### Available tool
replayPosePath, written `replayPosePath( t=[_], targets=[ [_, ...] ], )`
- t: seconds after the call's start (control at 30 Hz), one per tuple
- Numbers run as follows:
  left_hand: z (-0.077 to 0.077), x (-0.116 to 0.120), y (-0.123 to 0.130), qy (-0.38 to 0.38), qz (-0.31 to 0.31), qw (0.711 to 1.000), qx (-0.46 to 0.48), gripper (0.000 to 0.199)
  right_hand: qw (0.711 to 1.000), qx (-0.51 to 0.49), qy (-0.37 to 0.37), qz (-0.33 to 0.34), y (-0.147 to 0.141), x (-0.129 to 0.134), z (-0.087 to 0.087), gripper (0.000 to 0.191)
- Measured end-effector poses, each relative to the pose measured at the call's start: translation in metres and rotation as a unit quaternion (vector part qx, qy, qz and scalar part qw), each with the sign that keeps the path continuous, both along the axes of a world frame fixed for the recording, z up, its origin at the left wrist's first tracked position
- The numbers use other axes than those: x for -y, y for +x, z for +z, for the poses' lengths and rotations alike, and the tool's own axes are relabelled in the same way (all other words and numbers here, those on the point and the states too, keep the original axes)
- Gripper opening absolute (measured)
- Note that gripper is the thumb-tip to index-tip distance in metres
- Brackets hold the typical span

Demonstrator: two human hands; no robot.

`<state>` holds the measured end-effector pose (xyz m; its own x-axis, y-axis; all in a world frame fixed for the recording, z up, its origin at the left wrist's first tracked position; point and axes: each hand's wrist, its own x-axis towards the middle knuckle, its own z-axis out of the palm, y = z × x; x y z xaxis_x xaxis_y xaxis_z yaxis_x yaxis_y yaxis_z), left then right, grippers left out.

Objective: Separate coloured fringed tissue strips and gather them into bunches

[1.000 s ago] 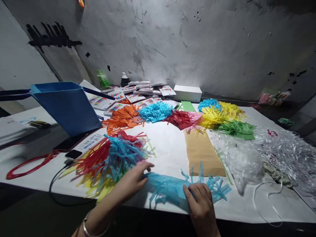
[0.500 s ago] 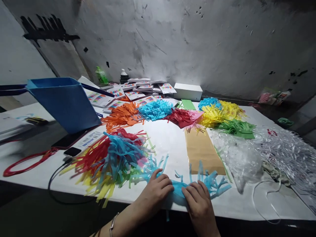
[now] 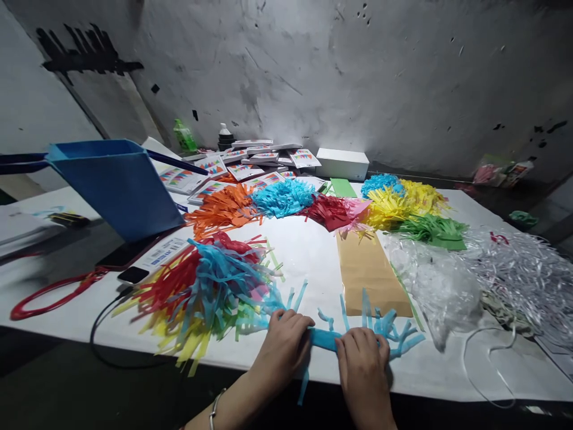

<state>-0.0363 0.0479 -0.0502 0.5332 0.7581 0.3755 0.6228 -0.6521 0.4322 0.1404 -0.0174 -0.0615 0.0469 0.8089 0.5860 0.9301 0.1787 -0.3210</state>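
Blue fringed tissue paper [image 3: 326,339] lies near the table's front edge, its middle rolled into a narrow band and its strips spread out to both sides. My left hand [image 3: 286,341] has its curled fingers on the band's left part. On the right part, my right hand [image 3: 363,358] presses with its fingers bent together. A short stretch of the band shows between the hands. One loose blue strip hangs over the front edge below my left hand. The fingertips of both hands are partly hidden.
A mixed pile of tissue tassels [image 3: 224,275] lies at left, beside a phone [image 3: 133,275] and a blue container [image 3: 116,185]. Coloured tassels [image 3: 286,198] arc across the back. Brown cardboard [image 3: 369,275], a clear plastic bag [image 3: 447,292] and silver tinsel [image 3: 528,280] lie at right.
The middle of the blue paper is now a narrower, tighter band. My fingers have curled in more, and a strip now hangs further down over the front edge.
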Motion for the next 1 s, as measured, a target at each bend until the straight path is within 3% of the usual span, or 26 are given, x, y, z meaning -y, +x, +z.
replayPosePath(
  t=[0.3, 0.43, 0.53, 0.73, 0.83, 1.0],
  targets=[
    [-0.001, -0.002, 0.007, 0.020, 0.043, 0.998, -0.044, 0.028, 0.999, -0.005, 0.036, -0.040, 0.002, -0.008, -0.002, 0.029],
    [0.003, -0.001, 0.006, 0.021, 0.036, 0.998, -0.055, 0.022, 0.997, 0.001, 0.080, 0.023, 0.000, -0.002, 0.004, 0.024],
    [0.008, -0.004, 0.000, 0.027, 0.011, 0.998, -0.064, 0.019, 0.996, -0.009, 0.064, 0.066, -0.002, 0.000, 0.001, 0.020],
    [0.008, -0.012, -0.015, 0.091, -0.067, 0.992, -0.061, 0.023, 0.994, -0.064, 0.041, 0.080, 0.002, -0.002, -0.003, 0.029],
    [0.005, -0.011, -0.015, 0.102, -0.069, 0.991, -0.058, 0.017, 0.992, -0.094, 0.021, 0.078, 0.001, -0.002, 0.000, 0.027],
    [0.000, -0.011, -0.009, 0.096, -0.065, 0.993, -0.030, 0.018, 0.997, -0.029, 0.046, 0.062, -0.004, -0.007, -0.005, 0.020]
  ],
)
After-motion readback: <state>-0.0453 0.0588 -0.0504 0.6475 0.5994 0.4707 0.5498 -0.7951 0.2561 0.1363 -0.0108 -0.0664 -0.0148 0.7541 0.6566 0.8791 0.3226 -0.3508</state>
